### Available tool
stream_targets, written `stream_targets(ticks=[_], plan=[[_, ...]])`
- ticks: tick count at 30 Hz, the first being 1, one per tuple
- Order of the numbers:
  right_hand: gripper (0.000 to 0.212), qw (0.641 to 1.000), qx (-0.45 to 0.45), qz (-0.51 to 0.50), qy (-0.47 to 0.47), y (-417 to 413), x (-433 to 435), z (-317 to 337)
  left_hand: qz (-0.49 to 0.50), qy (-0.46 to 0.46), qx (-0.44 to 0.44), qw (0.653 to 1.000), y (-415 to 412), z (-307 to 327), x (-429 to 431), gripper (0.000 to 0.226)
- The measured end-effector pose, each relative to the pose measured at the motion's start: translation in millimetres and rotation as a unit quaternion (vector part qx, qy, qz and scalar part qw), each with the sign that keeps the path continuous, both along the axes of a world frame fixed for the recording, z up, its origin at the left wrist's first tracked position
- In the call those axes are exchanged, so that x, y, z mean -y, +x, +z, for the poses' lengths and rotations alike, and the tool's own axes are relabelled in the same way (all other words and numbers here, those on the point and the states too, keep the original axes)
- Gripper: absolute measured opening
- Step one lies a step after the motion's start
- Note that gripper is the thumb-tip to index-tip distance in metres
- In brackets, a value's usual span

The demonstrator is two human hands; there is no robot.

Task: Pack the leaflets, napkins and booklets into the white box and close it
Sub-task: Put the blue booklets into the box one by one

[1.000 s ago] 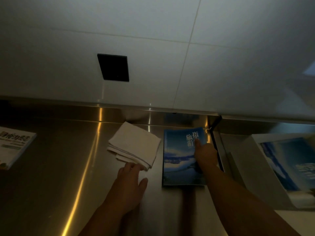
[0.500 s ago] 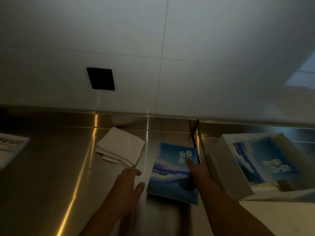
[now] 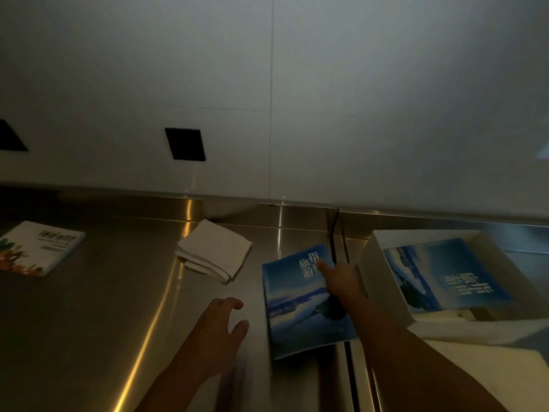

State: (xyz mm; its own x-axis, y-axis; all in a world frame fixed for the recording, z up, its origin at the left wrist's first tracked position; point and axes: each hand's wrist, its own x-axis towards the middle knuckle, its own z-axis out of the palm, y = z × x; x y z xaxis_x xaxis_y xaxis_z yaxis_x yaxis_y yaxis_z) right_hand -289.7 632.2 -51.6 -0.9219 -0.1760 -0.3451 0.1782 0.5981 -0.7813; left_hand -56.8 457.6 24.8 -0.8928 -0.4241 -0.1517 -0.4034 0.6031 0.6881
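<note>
A blue booklet (image 3: 300,307) with white characters lies on the steel counter, turned a little askew. My right hand (image 3: 341,278) presses on its upper right part with straight fingers. My left hand (image 3: 221,325) hovers just left of the booklet, fingers loosely spread, holding nothing. Folded white napkins (image 3: 215,251) lie behind my left hand. The open white box (image 3: 368,263) stands to the right and holds another blue booklet (image 3: 442,275). A white leaflet (image 3: 38,246) with green and orange print lies at the far left.
The steel counter (image 3: 104,307) runs up to a white wall with two dark rectangular plates (image 3: 185,144). A seam (image 3: 337,233) splits the counter beside the box. The box's white lid flap (image 3: 490,373) lies in front of it at the lower right.
My right hand has slid the blue booklet toward me and to the right, nearer the box, turning it. My left hand has drawn back from the napkins.
</note>
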Motion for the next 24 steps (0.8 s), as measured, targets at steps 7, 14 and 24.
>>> stream_targets(ticks=[7,14,24], plan=[[0.039,0.970,-0.142,0.167,0.104,9,-29,117,-0.022,0.018,-0.056,0.998,-14,22,-6,0.037],[0.025,0.906,-0.292,0.249,0.180,25,-73,209,-0.062,0.038,-0.091,0.993,-26,37,-40,0.037],[0.018,0.831,-0.335,0.203,0.395,-28,-160,229,-0.058,-0.014,-0.120,0.991,-45,47,-110,0.037]])
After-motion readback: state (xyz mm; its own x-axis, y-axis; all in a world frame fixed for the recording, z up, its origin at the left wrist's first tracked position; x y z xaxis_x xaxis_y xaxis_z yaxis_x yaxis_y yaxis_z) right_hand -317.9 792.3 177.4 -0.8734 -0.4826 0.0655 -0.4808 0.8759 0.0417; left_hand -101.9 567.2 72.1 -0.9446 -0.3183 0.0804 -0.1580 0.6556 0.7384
